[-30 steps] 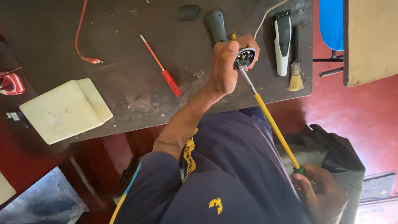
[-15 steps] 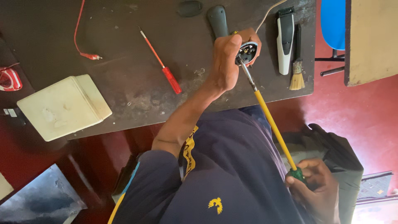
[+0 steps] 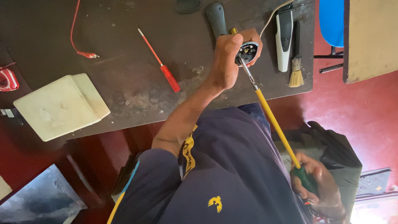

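Observation:
My left hand (image 3: 227, 62) is closed around the front end of a grey handheld appliance (image 3: 217, 17) that lies on the dark table (image 3: 124, 25). The appliance's round open head (image 3: 248, 51) shows metal parts inside. A long screwdriver with a yellow shaft (image 3: 274, 121) runs from that head down to my right hand (image 3: 317, 188). My right hand grips its green handle low at the right, beside my lap. The metal tip sits in the open head.
On the table lie a red screwdriver (image 3: 165, 70), a white and grey hair clipper (image 3: 284, 37), a small brush (image 3: 296, 74), a red lead with a clip (image 3: 79, 49) and a cream box (image 3: 62, 105). A black bag (image 3: 338, 153) sits on the red floor.
Both hands keep their holds. The view has drifted slightly, and the screwdriver stays set in the appliance's head.

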